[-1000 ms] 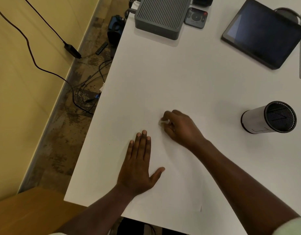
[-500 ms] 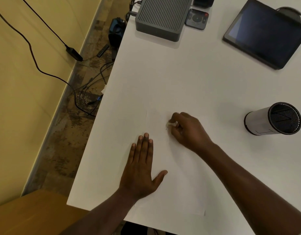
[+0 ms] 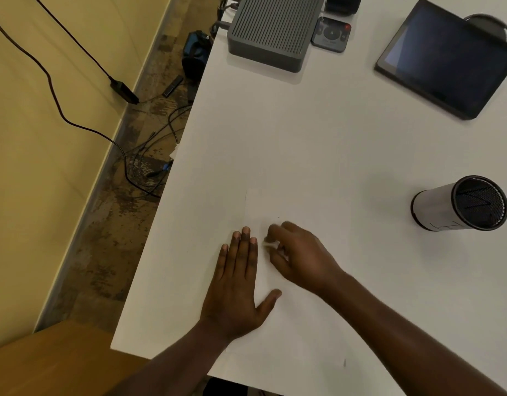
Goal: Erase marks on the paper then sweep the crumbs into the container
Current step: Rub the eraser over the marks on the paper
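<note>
A white sheet of paper (image 3: 300, 332) lies on the white table near its front edge, hard to tell from the tabletop. My left hand (image 3: 237, 284) rests flat on the sheet's left part, fingers straight and together. My right hand (image 3: 299, 257) is pinched on a small white eraser (image 3: 268, 244) that touches the paper just right of my left fingertips. A tiny dark speck (image 3: 278, 217) lies on the paper above the eraser. A cylindrical container (image 3: 435, 208) with a black mesh inside lies on its side at the right, its mouth facing right.
At the back of the table (image 3: 318, 124) stand a grey ribbed box (image 3: 270, 30), a small remote (image 3: 330, 34) and a dark tablet (image 3: 446, 57). The table's left edge drops to a floor with cables (image 3: 149, 164). A wooden surface (image 3: 55, 361) sits at lower left.
My right hand with the eraser has moved down and to the left, closer to my left fingertips. My left hand stays flat on the paper.
</note>
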Available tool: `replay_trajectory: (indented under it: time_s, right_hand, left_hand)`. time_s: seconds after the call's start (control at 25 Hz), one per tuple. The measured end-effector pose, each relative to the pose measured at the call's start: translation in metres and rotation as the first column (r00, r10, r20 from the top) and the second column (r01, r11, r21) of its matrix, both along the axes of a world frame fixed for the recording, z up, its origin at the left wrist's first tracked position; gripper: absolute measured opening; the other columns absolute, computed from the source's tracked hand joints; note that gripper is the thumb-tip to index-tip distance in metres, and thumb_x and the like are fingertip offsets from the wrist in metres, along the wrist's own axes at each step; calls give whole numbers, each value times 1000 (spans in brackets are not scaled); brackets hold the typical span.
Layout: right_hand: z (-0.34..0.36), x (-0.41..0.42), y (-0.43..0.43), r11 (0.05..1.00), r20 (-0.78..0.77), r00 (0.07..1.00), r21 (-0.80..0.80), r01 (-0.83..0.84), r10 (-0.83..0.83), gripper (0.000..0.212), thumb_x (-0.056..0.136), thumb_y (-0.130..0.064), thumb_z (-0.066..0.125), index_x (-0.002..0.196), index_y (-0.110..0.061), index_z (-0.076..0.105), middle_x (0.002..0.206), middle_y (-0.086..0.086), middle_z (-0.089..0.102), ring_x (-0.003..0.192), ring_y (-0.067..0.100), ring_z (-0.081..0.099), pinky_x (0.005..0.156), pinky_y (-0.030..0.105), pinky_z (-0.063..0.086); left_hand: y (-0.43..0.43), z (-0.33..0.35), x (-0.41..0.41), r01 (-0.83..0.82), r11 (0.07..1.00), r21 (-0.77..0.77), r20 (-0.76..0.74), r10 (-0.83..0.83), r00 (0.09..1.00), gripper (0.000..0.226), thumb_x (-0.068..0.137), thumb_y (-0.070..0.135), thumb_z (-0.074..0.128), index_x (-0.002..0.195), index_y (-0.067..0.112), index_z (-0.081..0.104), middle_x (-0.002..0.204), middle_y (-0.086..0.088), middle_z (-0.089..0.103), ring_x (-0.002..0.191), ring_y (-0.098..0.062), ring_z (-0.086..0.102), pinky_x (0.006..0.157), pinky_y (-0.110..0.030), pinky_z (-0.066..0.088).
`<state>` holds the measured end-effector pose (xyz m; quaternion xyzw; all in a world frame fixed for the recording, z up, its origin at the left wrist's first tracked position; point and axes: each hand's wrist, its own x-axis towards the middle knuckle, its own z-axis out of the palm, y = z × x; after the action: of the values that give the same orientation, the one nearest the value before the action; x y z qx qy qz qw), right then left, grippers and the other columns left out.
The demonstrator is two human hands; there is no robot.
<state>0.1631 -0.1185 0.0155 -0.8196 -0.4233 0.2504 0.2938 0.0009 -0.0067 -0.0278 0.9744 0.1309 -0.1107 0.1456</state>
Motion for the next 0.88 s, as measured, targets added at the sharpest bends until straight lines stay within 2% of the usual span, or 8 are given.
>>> replay_trajectory:
  time_s: [0.04, 0.2, 0.28, 0.4, 0.6, 0.68, 0.8, 0.88]
  right_hand:
    - [-1, 3, -1, 1000, 7, 1000, -4, 2, -2, 12, 93, -18, 63, 104, -15, 63, 91, 2, 62, 72, 14, 57, 63, 25, 45]
    - [-2, 46, 14, 969, 67, 967, 30, 246, -247, 6, 92, -16, 65, 96, -15, 61, 82, 1, 60, 69, 16, 55, 61, 25, 39]
    - [-1, 25, 11, 984, 11, 984, 31, 175, -175, 10, 91, -15, 64, 100, -14, 63, 86, 2, 60, 71, 18, 57, 62, 29, 45]
    - [7, -29, -10, 998, -41, 999, -48, -35, 33, 16, 90, -17, 61, 106, -17, 61, 93, 3, 59, 76, 19, 59, 66, 34, 52]
    - [-2, 33, -10, 954, 108, 949, -23, 300, -296, 11, 88, -11, 66, 94, -15, 59, 82, -2, 54, 69, 17, 51, 61, 26, 35]
    - [-2, 14, -8, 965, 69, 963, -20, 263, -261, 10, 89, -12, 64, 97, -14, 60, 85, 1, 57, 70, 18, 54, 61, 27, 39]
    - [1, -23, -17, 997, 13, 998, -33, 65, -65, 13, 92, -16, 62, 105, -15, 62, 89, 2, 60, 73, 17, 57, 62, 30, 48]
    - [-4, 6, -15, 985, 54, 984, -24, 168, -167, 10, 92, -16, 64, 101, -16, 61, 86, 1, 59, 71, 18, 56, 62, 28, 43]
  left_hand:
    - [0, 0, 0, 3, 1000, 3, -1, -3, 1000, 102, 95, 73, 38, 161, 3, 5, 172, -17, -3, 160, -32, -2, 128, -52, 19]
    - [0, 1, 1, 4, 1000, 18, -7, -4, 1000, 102, 95, 73, 35, 161, 2, 6, 172, -18, -3, 160, -33, -1, 127, -52, 23]
    - [0, 1, 0, 5, 1000, 3, -6, -5, 1000, 101, 95, 72, 35, 161, 2, 5, 172, -17, -3, 160, -32, -2, 128, -52, 21]
    - [0, 2, 0, 11, 1000, 0, 4, -11, 1000, 99, 96, 71, 34, 161, 2, 6, 172, -18, -4, 160, -32, -3, 127, -51, 18]
    - [0, 3, 1, 15, 1000, 14, -4, -15, 1000, 102, 95, 72, 37, 161, 1, 4, 172, -18, -5, 160, -33, -3, 128, -52, 20]
    - [0, 3, 0, 13, 1000, 8, -6, -13, 1000, 102, 95, 72, 38, 161, 1, 4, 172, -18, -5, 160, -33, -3, 127, -53, 20]
    - [0, 2, 0, 12, 1000, 6, 4, -12, 1000, 101, 95, 72, 37, 161, 1, 6, 172, -18, -4, 160, -33, -2, 127, -52, 20]
    - [0, 2, 1, 15, 1000, 13, 1, -15, 1000, 102, 95, 72, 38, 161, 0, 5, 172, -18, -3, 160, -33, -2, 127, -53, 21]
